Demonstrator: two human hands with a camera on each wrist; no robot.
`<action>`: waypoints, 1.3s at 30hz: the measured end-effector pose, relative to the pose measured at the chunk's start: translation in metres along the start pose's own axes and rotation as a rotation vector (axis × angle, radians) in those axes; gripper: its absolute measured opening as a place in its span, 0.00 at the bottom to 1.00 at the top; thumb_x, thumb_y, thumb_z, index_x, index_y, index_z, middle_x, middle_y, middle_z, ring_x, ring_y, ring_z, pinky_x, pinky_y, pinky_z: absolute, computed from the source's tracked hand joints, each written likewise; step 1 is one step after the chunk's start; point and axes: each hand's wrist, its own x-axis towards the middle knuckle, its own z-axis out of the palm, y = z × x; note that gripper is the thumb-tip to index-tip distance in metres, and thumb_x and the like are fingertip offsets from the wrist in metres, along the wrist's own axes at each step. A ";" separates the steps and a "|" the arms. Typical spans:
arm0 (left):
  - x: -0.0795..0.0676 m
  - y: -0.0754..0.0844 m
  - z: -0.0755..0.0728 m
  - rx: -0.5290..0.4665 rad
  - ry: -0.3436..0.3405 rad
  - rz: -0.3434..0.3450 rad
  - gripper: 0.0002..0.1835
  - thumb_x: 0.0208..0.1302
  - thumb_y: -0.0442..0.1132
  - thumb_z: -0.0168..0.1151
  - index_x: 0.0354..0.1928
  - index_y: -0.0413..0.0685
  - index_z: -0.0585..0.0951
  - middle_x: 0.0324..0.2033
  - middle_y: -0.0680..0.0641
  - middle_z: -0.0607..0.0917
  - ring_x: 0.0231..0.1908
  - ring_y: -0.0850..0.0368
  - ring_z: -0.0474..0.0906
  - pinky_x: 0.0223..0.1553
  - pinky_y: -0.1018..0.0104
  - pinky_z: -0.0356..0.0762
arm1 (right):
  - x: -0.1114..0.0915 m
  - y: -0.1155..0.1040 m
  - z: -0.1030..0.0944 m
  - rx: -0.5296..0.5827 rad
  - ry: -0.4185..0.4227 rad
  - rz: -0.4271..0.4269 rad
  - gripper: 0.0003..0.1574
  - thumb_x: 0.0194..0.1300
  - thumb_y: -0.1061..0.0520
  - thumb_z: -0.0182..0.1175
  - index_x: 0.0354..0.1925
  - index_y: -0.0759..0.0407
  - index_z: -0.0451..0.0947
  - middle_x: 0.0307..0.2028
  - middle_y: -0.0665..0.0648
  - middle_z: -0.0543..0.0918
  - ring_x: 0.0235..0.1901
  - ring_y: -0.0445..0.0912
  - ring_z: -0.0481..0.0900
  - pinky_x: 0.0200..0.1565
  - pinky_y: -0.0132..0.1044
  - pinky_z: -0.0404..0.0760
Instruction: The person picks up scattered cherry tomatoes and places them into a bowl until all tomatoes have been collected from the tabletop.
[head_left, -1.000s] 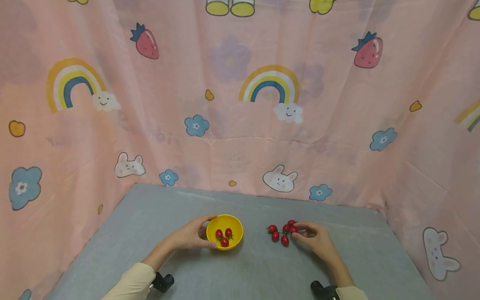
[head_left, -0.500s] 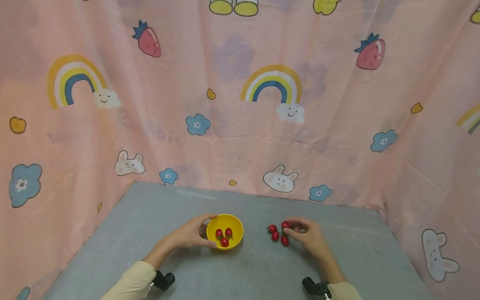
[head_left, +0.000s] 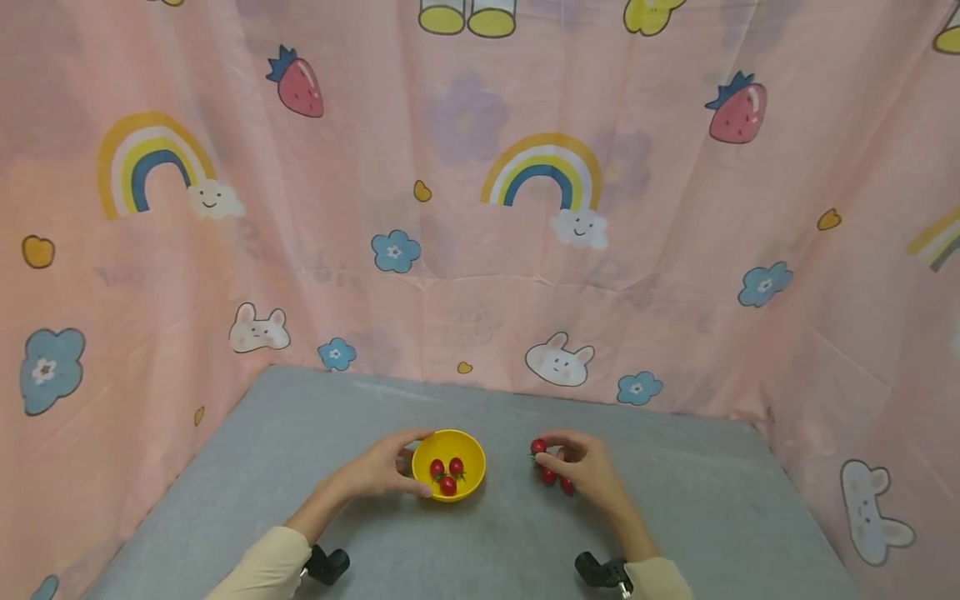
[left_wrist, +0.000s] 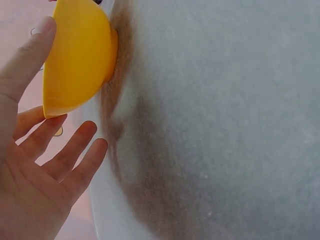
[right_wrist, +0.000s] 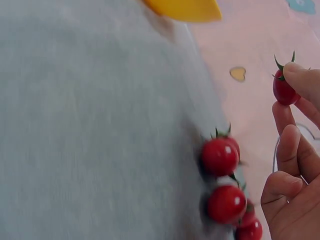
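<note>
My left hand (head_left: 382, 465) holds a yellow bowl (head_left: 477, 481) by its rim, thumb on the near side and fingertips on the far side. Three red cherry tomatoes (head_left: 447, 486) with green stems lie inside it. In the left wrist view the thumb presses the outside of the bowl (left_wrist: 80, 55), which stands on the table. Between thumb and fingertips my right hand (head_left: 588, 471) pinches a cherry tomato (right_wrist: 284, 90), held up off the table. Several loose tomatoes (right_wrist: 220, 157) lie beneath and beside that hand; from the head view it partly hides them.
A grey cloth-covered table (head_left: 480, 550) carries everything. Behind and at both sides hangs a pink curtain (head_left: 450, 317) with printed rainbows, strawberries and rabbits. Black wrist devices (head_left: 326, 565) sit at both cuffs.
My right hand has moved left from the right edge of the tomato cluster, picking up one tomato and carrying it towards the bowl's side. The left hand and bowl stay in place.
</note>
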 end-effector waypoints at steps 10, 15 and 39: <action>-0.001 -0.010 -0.002 -0.012 0.050 0.013 0.41 0.57 0.40 0.79 0.71 0.39 0.71 0.67 0.36 0.73 0.57 0.40 0.77 0.54 0.51 0.80 | 0.006 -0.017 0.026 0.045 -0.022 0.001 0.16 0.61 0.57 0.75 0.48 0.55 0.88 0.41 0.53 0.86 0.28 0.51 0.75 0.23 0.30 0.74; -0.003 -0.012 -0.002 -0.015 0.065 0.031 0.40 0.56 0.42 0.79 0.69 0.38 0.72 0.65 0.37 0.74 0.56 0.42 0.78 0.53 0.53 0.80 | 0.008 -0.024 0.038 0.068 -0.044 -0.027 0.15 0.62 0.60 0.73 0.49 0.59 0.87 0.43 0.55 0.87 0.34 0.51 0.76 0.35 0.31 0.78; -0.006 -0.011 0.000 -0.049 0.064 0.022 0.40 0.58 0.42 0.78 0.70 0.38 0.71 0.66 0.36 0.73 0.56 0.40 0.79 0.51 0.57 0.82 | 0.013 -0.030 0.081 0.120 -0.145 -0.002 0.16 0.63 0.64 0.72 0.50 0.64 0.85 0.44 0.58 0.86 0.34 0.54 0.78 0.36 0.34 0.79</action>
